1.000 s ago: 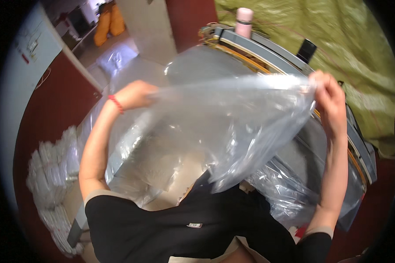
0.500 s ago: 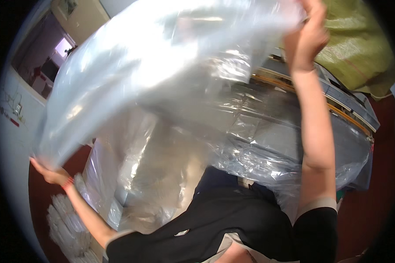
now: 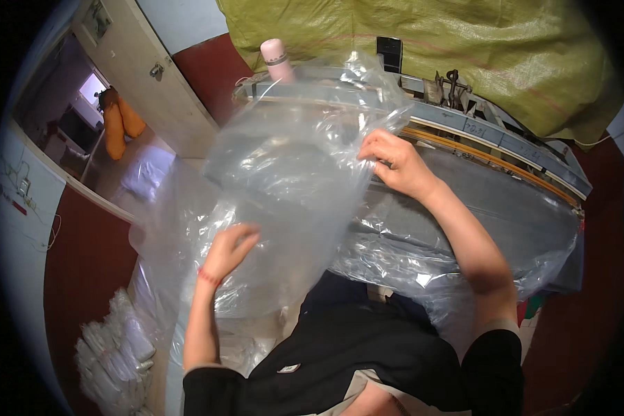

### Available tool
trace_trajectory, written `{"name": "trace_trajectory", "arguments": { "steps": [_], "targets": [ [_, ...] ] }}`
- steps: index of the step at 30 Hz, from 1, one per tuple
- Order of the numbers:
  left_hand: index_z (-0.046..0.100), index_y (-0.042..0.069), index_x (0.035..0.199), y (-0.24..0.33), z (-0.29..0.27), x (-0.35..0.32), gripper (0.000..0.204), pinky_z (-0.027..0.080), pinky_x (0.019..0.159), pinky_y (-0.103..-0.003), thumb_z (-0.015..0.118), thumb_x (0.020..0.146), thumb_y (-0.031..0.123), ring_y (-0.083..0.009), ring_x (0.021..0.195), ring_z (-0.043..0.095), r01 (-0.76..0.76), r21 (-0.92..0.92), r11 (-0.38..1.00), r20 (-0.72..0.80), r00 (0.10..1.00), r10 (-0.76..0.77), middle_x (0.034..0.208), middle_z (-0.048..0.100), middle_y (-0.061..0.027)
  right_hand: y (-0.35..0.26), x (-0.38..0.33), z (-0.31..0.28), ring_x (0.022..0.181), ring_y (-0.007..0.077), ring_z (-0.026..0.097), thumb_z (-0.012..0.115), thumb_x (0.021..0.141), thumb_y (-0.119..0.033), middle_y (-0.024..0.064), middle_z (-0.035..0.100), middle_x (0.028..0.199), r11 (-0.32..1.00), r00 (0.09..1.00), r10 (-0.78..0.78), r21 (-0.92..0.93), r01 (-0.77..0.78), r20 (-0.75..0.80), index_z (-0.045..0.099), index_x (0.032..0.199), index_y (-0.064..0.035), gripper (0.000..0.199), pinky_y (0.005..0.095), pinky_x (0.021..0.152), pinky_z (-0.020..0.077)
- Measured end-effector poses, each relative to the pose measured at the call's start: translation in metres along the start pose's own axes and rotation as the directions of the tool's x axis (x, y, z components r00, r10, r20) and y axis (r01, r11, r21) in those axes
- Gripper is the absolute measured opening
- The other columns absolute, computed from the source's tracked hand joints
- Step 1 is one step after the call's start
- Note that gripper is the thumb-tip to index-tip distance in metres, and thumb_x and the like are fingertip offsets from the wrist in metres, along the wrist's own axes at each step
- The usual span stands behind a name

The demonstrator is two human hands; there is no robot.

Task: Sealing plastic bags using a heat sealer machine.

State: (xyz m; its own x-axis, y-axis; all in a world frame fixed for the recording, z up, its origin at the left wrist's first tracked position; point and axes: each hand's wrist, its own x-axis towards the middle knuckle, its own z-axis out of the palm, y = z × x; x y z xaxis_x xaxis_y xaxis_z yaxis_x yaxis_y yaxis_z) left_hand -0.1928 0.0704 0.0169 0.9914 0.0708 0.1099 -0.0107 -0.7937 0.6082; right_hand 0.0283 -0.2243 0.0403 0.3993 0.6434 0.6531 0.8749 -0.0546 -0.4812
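1. Right hand [image 3: 399,166]: grip is pinching the right-hand edge of a large clear plastic sheet [image 3: 284,163], fingertips bunching the film.
2. Left hand [image 3: 229,253]: fingers are curling in front of the sheet's lower left part, thumb and fingertips standing close together. Cannot tell whether this grip is catching any film. A red bracelet [image 3: 209,278] is circling the wrist.
3. The sheet is spreading in front of the person, left of the right hand, its upper end overlapping a long grey metal frame [image 3: 478,128]. Surface is creasing and throwing glare.
4. More clear film [image 3: 402,263] is lying in folds to the right, along the near side of a dark grey surface [image 3: 464,201].
5. On the frame: a pink bottle [image 3: 276,61] is standing near its left end; a dark flat rectangular object [image 3: 389,52] is standing farther right. An orange strip [image 3: 492,161] is running along the near side.
6. Behind the frame, a yellow-green tarp [image 3: 451,48] is hanging.
7. Lower left: bundles of clear plastic [image 3: 118,353] are lying in a pile, well apart from the right hand.
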Motion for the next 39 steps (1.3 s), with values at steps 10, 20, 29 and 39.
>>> {"name": "trace_trajectory", "arguments": {
  "steps": [10, 20, 29, 39],
  "targets": [
    [0.056, 0.007, 0.080, 0.085, 0.092, 0.129, 0.011, 0.040, 0.060, -0.021, 0.063, 0.076, 0.014, -0.0059, 0.065, 0.048, 0.034, -0.857, 0.514, 0.078, 0.995, 0.064, 0.073, 0.053, 0.0027, -0.020, -0.026, -0.020, 0.072, 0.0209, 0.057, 0.060, 0.062, 0.005, 0.0066, 0.057, 0.079, 1.000, 0.992, -0.016, -0.021, 0.013, -0.128, 0.058, 0.075, -0.0025, 0.015, 0.0283, 0.062, 0.0464],
    [0.053, 0.009, 0.081, -0.037, 0.001, 0.087, 0.013, 0.036, 0.047, -0.018, 0.062, 0.078, 0.018, -0.0056, 0.065, 0.046, 0.022, -0.725, 0.689, -0.258, 0.918, -0.301, 0.073, 0.050, 0.0019, -0.008, -0.098, -0.083, 0.067, 0.0180, 0.055, 0.062, 0.065, 0.003, 0.0085, 0.055, 0.071, 0.945, 0.950, 0.211, -0.203, -0.258, -0.229, 0.054, 0.065, 0.0006, 0.009, 0.0256, 0.060, 0.0441],
    [0.051, 0.010, 0.079, 0.066, 0.061, 0.091, 0.008, 0.038, 0.054, -0.020, 0.054, 0.082, 0.017, -0.0052, 0.064, 0.044, -0.099, -0.725, 0.682, -0.096, 0.995, 0.042, 0.070, 0.045, 0.0053, -0.037, -0.073, -0.031, 0.073, 0.0106, 0.060, 0.059, 0.077, -0.011, 0.0065, 0.062, 0.083, 0.659, 0.747, 0.635, 0.367, -0.656, 0.195, 0.058, 0.091, -0.0010, 0.018, 0.0229, 0.059, 0.0479],
    [0.055, 0.005, 0.094, 0.061, 0.031, 0.088, 0.023, 0.039, 0.055, -0.018, 0.060, 0.072, 0.000, -0.0045, 0.063, 0.047, -0.106, -0.590, 0.801, 0.075, 0.980, 0.185, 0.075, 0.051, 0.0019, -0.010, -0.101, -0.049, 0.060, 0.0100, 0.055, 0.055, 0.082, -0.013, 0.0057, 0.059, 0.069, 0.505, 0.505, 0.823, 0.741, -0.443, -0.259, 0.059, 0.087, 0.0008, 0.015, 0.0226, 0.055, 0.0434]
  ]
}}
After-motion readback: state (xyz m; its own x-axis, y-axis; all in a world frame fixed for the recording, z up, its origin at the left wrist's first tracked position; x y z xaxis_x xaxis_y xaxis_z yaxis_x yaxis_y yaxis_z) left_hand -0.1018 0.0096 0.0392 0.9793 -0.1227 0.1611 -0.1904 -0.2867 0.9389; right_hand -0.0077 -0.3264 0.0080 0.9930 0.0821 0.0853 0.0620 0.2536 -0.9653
